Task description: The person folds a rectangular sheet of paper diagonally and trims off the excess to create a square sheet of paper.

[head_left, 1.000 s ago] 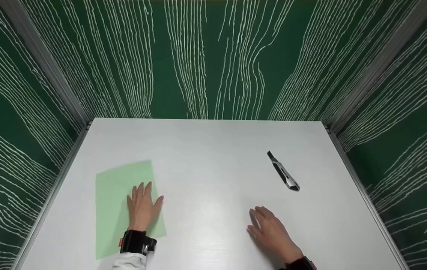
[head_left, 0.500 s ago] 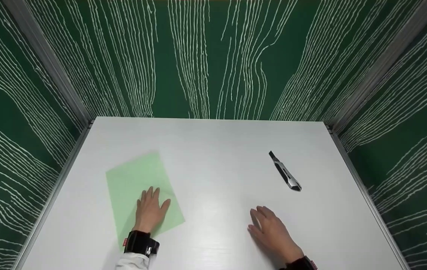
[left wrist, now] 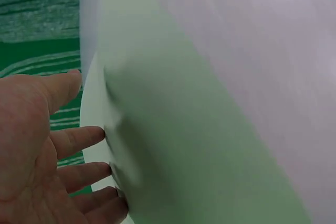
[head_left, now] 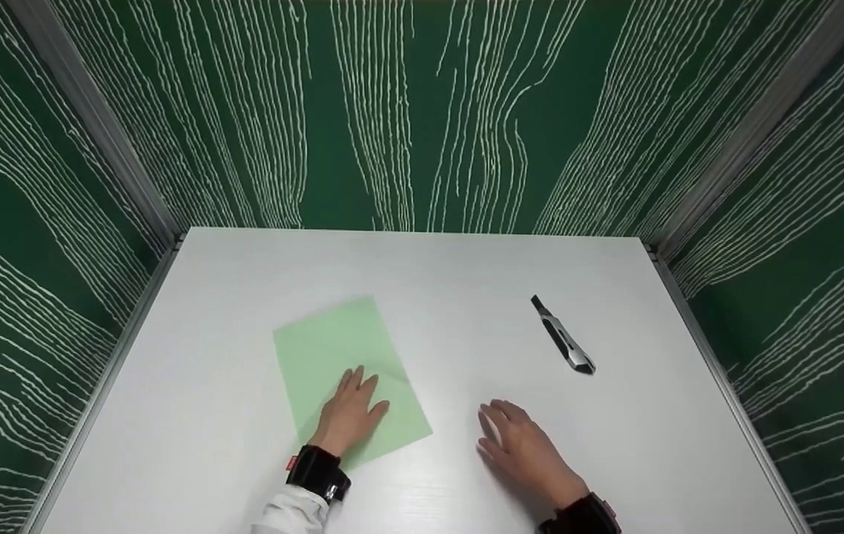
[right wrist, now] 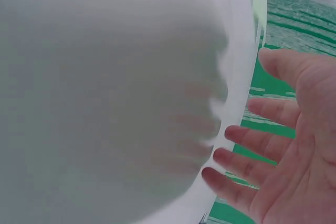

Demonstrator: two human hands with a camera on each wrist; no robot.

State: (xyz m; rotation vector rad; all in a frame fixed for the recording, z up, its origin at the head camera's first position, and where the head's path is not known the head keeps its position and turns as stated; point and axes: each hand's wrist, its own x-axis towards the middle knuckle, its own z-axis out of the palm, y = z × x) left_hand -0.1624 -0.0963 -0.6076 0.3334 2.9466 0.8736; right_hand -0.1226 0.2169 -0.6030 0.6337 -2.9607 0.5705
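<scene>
A sheet of light green paper (head_left: 340, 334) lies slightly turned on the white table, left of centre in the head view. My left hand (head_left: 350, 415) rests on its lower part with fingers spread. In the left wrist view the fingertips (left wrist: 97, 132) touch the green paper (left wrist: 173, 124). To the right of the sheet, my right hand (head_left: 526, 449) hovers low over the table, fingers relaxed and holding nothing. The right wrist view shows that hand (right wrist: 283, 145) with its fingers apart and a shadow on the table. A silver and black utility knife (head_left: 564, 337) lies beyond the right hand.
The white table (head_left: 452, 282) has its far edge against a green wall (head_left: 422, 111) with pale wavy lines. Similar walls stand at both sides, behind metal rails (head_left: 726, 393). Both wrists carry black bands (head_left: 316, 469).
My left hand has slid the green paper to the right, toward the middle of the table, and the sheet has turned a little. The right hand has shifted slightly left. The knife stays put.
</scene>
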